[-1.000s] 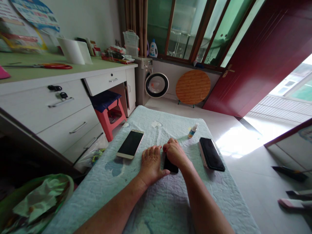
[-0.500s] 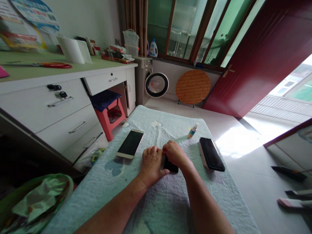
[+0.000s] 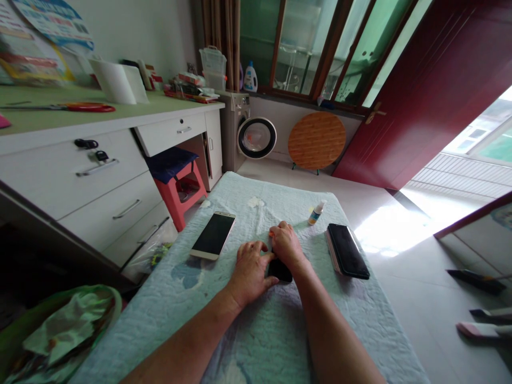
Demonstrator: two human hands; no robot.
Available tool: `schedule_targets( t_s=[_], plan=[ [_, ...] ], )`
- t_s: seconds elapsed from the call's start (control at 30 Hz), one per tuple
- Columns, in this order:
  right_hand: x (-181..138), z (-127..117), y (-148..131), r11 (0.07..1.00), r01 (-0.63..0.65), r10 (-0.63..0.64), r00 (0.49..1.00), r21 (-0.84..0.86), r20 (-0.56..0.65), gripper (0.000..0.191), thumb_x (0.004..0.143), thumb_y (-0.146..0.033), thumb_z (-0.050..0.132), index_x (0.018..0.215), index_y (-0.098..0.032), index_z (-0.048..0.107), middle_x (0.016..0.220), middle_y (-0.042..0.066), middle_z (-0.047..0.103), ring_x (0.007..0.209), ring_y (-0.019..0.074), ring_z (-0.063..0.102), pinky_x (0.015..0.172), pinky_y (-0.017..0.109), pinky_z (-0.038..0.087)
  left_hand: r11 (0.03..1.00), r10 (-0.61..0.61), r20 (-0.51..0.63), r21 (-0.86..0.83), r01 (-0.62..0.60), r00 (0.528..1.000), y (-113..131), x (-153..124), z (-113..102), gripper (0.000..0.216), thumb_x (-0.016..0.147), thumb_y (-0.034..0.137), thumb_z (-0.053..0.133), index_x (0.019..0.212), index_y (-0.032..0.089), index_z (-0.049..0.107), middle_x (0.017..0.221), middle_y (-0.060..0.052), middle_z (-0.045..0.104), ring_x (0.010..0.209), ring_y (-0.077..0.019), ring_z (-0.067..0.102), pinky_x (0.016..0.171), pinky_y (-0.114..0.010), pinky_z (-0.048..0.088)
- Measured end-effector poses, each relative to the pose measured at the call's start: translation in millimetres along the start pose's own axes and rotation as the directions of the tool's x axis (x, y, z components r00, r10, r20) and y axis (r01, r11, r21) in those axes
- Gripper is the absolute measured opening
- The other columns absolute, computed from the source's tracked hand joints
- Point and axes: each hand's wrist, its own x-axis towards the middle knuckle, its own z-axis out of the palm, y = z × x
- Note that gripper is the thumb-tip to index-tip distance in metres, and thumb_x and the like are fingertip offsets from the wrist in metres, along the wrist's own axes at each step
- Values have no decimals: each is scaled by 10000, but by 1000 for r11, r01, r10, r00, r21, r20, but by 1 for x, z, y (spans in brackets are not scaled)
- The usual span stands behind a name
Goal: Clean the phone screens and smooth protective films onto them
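A black phone lies on a pale blue quilted cloth over a low table. My left hand rests on the cloth with its thumb against the phone's left edge and its fingers curled. My right hand lies over the phone's far part, fingers bent and pressing down; most of the phone is hidden under it. A gold phone lies to the left, screen up. A stack of dark phones lies to the right. A small spray bottle lies on its side just beyond my right hand.
A white desk with drawers stands along the left, with a red stool under it. A green bag of paper sits at the lower left. A washing machine, a round wooden board and a red door stand beyond.
My right hand has slid a little farther along the black phone, away from me. My left hand has stayed beside it. The view has shifted slightly.
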Motion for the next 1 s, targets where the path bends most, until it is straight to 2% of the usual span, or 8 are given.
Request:
schedule_targets(
  t_s=[0.23,0.4,0.63,0.83,1.0],
  plan=[
    [-3,-3,-2,999,20,-21,999,24,32,254,921,-181,445,925,-155,698,966,93,575,906,174,505,832,259,371,1000,-2,3,-2,2,1000,0,1,0,480,705,519,739,1095,264,623,1119,-55,544,1106,-296,468,1009,-452,301],
    [-7,-7,-6,999,44,-44,997,9,60,246,908,-164,448,888,-141,692,924,93,585,866,161,533,798,253,374,997,-56,-12,48,57,998,-1,2,6,535,671,536,748,1057,213,567,1067,-63,570,1080,-299,493,992,-446,320],
    [-18,-21,-17,996,81,-75,985,-37,155,278,882,-97,422,881,-141,697,917,108,629,819,167,582,756,265,399,991,-119,-96,43,124,988,-5,1,17,795,601,475,779,1260,220,415,1233,-97,519,1174,-322,468,1048,-472,287],
    [-24,-26,-19,993,117,-107,964,-27,245,274,897,-158,440,914,-135,712,934,118,652,834,177,595,756,270,405,992,-115,-102,40,120,988,-6,0,20,758,604,454,770,1236,215,426,1226,-102,522,1168,-320,473,1032,-460,318],
    [-30,-25,-16,990,140,-130,952,-19,279,247,895,-187,468,918,-151,711,913,100,649,841,169,599,742,255,411,993,-108,-98,41,113,989,-6,0,21,820,621,443,752,1301,182,376,1293,-128,492,1218,-321,439,1059,-459,284]
  ],
)
